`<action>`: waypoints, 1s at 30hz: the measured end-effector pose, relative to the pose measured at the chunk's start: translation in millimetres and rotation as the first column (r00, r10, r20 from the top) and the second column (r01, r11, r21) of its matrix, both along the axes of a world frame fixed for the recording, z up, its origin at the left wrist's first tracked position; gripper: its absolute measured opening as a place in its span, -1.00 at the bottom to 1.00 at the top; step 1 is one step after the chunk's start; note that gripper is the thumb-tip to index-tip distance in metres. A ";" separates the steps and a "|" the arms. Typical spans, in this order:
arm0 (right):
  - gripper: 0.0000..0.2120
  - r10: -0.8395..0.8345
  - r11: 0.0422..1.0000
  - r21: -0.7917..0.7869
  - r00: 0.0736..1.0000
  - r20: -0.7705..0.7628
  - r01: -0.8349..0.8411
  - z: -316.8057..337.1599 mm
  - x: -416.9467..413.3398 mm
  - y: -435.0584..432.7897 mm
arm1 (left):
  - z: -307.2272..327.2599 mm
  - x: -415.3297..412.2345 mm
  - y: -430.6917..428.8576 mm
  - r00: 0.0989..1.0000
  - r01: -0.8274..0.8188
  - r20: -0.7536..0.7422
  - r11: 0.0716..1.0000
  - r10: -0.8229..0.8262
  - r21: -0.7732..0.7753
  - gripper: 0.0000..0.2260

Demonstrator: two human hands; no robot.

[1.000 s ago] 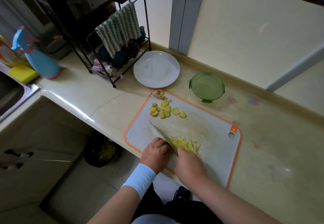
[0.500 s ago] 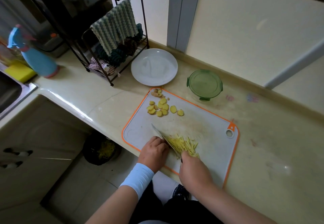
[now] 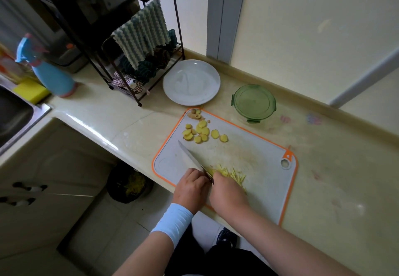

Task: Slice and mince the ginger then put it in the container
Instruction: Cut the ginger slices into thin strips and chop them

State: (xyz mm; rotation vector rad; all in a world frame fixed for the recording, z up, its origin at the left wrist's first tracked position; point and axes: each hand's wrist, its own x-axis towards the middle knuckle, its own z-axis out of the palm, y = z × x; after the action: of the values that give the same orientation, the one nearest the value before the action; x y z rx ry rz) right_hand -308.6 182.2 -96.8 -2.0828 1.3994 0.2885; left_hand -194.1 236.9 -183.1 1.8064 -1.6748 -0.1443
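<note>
An orange-rimmed grey cutting board (image 3: 259,157) lies on the counter. Round ginger slices (image 3: 203,132) sit near its far left corner, beside knobbly ginger scraps (image 3: 195,114). Thin yellow ginger strips (image 3: 232,173) lie near the board's front edge. My right hand (image 3: 230,193) grips the handle of a knife (image 3: 191,158) whose blade points far-left and rests at the left end of the strips. My left hand (image 3: 191,187) is curled on the board against the blade's left side; what lies under it is hidden. A green container (image 3: 254,102) stands behind the board.
A white plate (image 3: 191,82) sits behind the board's left corner. Further left are a black rack with cloths (image 3: 142,38), a blue spray bottle (image 3: 51,72), a yellow sponge (image 3: 30,91) and a sink (image 3: 13,115). A dark bin (image 3: 129,184) stands on the floor below.
Both hands stay at the board's near edge. The knife blade has shifted slightly along the ginger strips as it chops. The slices have not moved.
</note>
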 end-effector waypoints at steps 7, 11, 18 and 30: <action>-0.88 -0.024 1.000 0.002 1.000 0.002 0.024 0.4 -36.0 18.2 | -5.7 3.2 -0.5 1.000 0.012 0.015 0.999 -0.013 0.042 -0.95; -0.88 -0.028 0.999 0.021 1.000 -0.008 0.028 -5.0 -24.2 14.6 | -5.2 2.6 -0.9 1.000 0.014 0.015 0.999 -0.015 0.050 -0.93; -0.92 -0.030 1.000 0.010 0.999 0.016 0.029 -6.1 5.8 -3.5 | -0.6 2.1 0.2 1.000 -0.006 -0.007 0.998 0.006 0.066 -0.86; -0.90 -0.049 0.999 -0.008 0.998 0.030 0.049 -11.0 -32.9 16.7 | -3.0 6.1 0.0 1.000 -0.001 -0.025 0.999 0.002 0.053 -0.93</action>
State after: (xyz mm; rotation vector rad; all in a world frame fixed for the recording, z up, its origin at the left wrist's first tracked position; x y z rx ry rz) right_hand -341.5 198.9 -107.8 -2.0480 1.4340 0.2308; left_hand -188.1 236.9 -186.1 1.8378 -1.6665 -0.2115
